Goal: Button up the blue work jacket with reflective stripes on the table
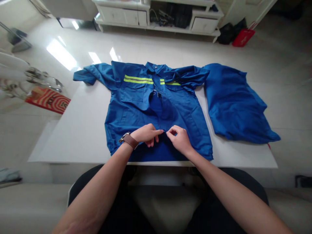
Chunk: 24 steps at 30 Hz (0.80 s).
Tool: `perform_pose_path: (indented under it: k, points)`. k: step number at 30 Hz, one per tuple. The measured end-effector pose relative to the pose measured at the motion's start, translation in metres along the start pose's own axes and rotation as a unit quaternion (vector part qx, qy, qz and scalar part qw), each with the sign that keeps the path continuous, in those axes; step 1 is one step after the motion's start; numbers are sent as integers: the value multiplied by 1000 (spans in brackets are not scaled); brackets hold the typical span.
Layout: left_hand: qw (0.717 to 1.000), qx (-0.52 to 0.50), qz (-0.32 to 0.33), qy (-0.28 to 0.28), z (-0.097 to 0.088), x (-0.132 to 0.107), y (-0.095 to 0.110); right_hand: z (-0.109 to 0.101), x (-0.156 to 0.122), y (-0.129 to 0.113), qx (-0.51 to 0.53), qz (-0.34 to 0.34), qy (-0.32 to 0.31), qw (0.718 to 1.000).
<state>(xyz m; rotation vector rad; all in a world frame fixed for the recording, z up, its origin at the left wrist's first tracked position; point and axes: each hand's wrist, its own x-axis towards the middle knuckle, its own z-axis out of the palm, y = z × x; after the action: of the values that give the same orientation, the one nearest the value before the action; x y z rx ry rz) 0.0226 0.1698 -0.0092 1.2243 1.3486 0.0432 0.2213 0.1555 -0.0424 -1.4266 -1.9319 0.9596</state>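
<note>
A blue work jacket (pixel 136 100) with yellow reflective stripes lies front up on a white table (pixel 80 130), its collar at the far side and its front partly open. My left hand (pixel 146 134), with a brown watch strap on the wrist, pinches the left front edge near the hem. My right hand (pixel 179 138) pinches the right front edge beside it. The fingertips of both hands meet at the middle of the jacket's lower front.
A second blue garment (pixel 234 100) lies crumpled on the table's right part. A red patterned box (pixel 48 100) sits on the floor at the left. A white low cabinet (pixel 158 16) stands at the back, with a red bag (pixel 243 36) beside it.
</note>
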Motion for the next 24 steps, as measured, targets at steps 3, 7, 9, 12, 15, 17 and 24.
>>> perform_pose_path:
  k: [3,7,9,12,15,17,24]
  points:
    - [992,-119,-3,39,12,2,-1,-5,-8,-8,27,-45,48,997]
    - [970,-227,33,77,25,5,-4,-8,-17,-13,33,-75,26,996]
    - [962,-253,48,94,28,8,-6,-7,-17,-11,38,-65,21,997]
    - [955,-270,65,103,30,15,-8,-5,-13,-4,25,-43,8,999]
    - [957,-256,76,110,31,21,-8,-6,-12,-2,-75,-64,-44,994]
    - [963,-232,76,116,33,24,-8,-8,-12,-4,-159,-72,-88,981]
    - [971,-193,80,112,38,28,-10,-11,-12,-8,-257,-68,-136,954]
